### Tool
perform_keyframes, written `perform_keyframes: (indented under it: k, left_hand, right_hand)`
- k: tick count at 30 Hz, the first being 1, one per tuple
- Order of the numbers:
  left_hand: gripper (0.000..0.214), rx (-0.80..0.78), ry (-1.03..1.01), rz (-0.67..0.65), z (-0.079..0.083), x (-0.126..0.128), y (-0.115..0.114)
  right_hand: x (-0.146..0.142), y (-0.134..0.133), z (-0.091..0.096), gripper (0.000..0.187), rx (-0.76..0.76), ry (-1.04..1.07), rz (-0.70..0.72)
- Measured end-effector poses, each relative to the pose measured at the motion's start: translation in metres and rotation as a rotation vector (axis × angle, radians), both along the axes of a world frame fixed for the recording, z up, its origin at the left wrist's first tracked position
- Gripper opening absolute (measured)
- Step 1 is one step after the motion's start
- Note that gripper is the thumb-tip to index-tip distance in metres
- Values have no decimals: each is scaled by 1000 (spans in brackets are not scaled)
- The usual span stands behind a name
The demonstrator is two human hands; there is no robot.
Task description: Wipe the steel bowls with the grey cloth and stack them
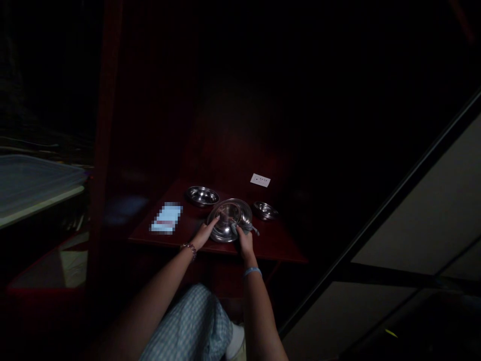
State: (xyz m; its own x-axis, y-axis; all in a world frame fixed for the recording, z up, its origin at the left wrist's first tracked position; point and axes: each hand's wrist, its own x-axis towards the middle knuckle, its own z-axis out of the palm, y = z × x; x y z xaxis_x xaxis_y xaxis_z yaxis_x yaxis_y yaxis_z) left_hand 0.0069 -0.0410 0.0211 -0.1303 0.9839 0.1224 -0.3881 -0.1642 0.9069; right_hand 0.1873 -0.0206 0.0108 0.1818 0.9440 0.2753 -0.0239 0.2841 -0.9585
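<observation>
In the head view, two bare hands meet at a steel basin [224, 235] over the dark red surface [278, 243], close to its near edge. The left hand [205, 234] grips the basin at its near-left side, thumb laid over the rim and pointing inward; its other fingers are hidden underneath. The right hand [245, 240] is at the near-right side, its fingers closed on a grey cloth [245, 227] pressed to the rim, with a loose end trailing off to the right. Whether the basin touches the surface or is held just above it, I cannot tell.

Behind the basin to the left sits a steel bowl [203, 194]; to the right sits a smaller dish [265, 210]. A bright pixelated rectangle [166, 218] lies left of the basin, near the left edge. A white socket [260, 180] is on the back wall. A beaded bracelet [190, 248] circles the left wrist, a blue band [252, 271] the right.
</observation>
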Motion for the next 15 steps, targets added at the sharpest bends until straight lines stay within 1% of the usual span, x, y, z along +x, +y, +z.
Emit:
perform_keyframes:
  k: [4,7,10,13,15]
  left_hand:
    - [46,71,30,-22,-1,1,-1]
    - [51,154,73,-105,-1,2,-2]
    - [58,201,169,-166,-4,3,-1]
    - [65,188,268,-174,-10,7,2]
    - [65,202,311,-169,-14,10,5]
  right_hand:
    - [0,3,-2,45,10,102,-13]
    - [1,6,-5,47,6,152,-54]
    - [0,12,-8,47,-11,200,-157]
    - [-8,21,-9,48,-71,265,-293]
    - [-17,24,-8,50,-51,271,-309]
